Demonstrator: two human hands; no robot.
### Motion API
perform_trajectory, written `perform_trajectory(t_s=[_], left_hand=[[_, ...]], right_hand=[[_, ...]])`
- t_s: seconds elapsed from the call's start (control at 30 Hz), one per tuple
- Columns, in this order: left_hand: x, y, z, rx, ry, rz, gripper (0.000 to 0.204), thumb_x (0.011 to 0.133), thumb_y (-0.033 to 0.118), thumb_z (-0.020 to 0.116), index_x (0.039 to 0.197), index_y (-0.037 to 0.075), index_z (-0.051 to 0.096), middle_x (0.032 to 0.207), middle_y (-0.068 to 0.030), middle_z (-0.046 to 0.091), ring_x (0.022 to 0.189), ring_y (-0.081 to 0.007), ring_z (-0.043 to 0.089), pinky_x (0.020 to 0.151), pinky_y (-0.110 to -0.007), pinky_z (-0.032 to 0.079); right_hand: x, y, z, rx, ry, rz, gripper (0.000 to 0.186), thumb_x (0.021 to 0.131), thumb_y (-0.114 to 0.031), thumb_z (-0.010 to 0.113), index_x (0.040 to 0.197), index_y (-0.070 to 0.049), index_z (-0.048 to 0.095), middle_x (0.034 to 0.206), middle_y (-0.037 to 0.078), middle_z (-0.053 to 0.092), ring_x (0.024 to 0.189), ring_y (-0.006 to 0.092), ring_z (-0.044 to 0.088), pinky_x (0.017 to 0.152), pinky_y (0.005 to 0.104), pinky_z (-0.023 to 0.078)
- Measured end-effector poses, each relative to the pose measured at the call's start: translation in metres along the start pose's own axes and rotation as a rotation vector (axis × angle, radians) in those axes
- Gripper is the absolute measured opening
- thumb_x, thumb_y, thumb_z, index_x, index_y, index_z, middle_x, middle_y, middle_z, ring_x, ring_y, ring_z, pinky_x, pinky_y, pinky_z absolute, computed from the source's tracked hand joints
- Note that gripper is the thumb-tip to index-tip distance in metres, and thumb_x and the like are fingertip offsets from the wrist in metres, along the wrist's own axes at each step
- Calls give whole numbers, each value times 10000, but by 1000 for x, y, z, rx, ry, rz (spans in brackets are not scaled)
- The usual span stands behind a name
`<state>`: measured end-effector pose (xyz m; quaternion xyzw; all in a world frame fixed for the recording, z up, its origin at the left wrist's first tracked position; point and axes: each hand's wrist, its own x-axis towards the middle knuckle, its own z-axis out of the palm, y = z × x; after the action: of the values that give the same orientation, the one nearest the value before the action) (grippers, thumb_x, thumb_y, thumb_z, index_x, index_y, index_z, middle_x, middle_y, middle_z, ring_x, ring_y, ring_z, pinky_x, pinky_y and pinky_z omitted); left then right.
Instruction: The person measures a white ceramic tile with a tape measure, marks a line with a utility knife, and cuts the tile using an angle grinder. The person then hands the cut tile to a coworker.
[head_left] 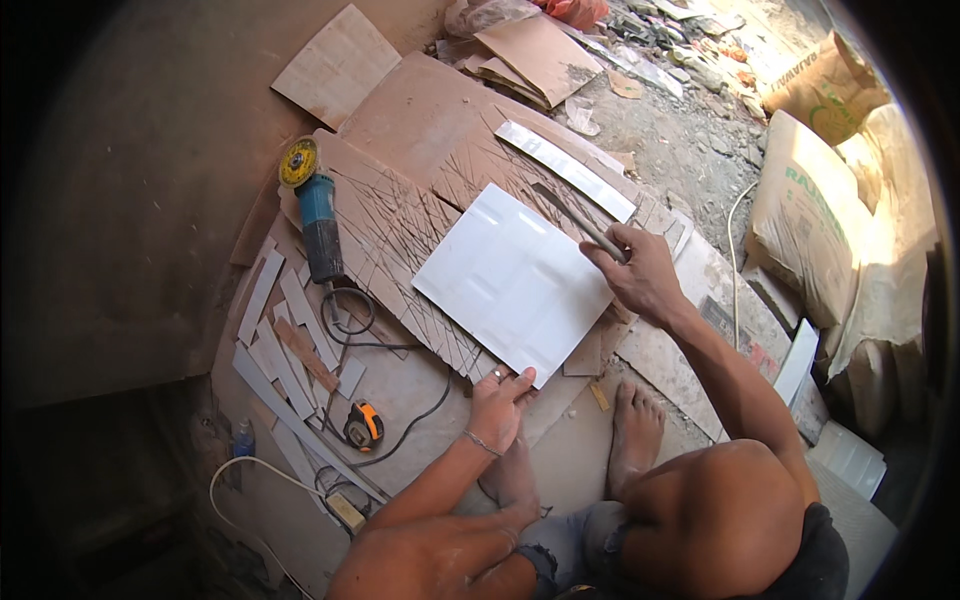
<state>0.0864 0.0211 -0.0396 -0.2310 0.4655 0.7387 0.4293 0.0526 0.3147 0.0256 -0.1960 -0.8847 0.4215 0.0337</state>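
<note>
A white rectangular tile (515,280) lies on a brown board scored with many dark lines. My left hand (497,408) pinches the tile's near corner, its thumb along the edge. In my right hand (643,272) is a long, narrow, dark metal tool with a flat blade (568,210); my fingers are wrapped round its grey handle end. The blade points away to the far left, just over the tile's far right edge. Whether its tip touches anything, I cannot tell.
An angle grinder (320,220) with a yellow disc rests left of the tile, its cable looping toward me. Tile offcuts (290,365) and an orange-black tape measure (364,425) lie at the left. A white tile strip (565,170) is beyond; filled sacks (808,200) stand at the right.
</note>
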Motion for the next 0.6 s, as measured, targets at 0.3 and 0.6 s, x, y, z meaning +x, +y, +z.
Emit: perform_trajectory(t_s=[0.3, 0.6], left_hand=[[0, 18, 47, -89, -387, -4, 453, 966, -12, 709, 1388, 37, 550, 1293, -87, 669, 1183, -194, 652, 1028, -383, 544], [6, 2, 71, -59, -328, -20, 329, 979, 43, 729, 1285, -8, 617, 1213, -93, 708, 1122, -182, 689, 994, -371, 586]], right_hand=[[-93, -8, -12, 441, 0, 598, 402, 989, -423, 745, 928, -35, 657, 773, 6, 623, 565, 61, 477, 509, 230, 386], [-78, -11, 4, 921, -80, 479, 269, 929, -41, 785, 1152, 1, 641, 892, 5, 663, 752, 70, 603, 646, 235, 492]])
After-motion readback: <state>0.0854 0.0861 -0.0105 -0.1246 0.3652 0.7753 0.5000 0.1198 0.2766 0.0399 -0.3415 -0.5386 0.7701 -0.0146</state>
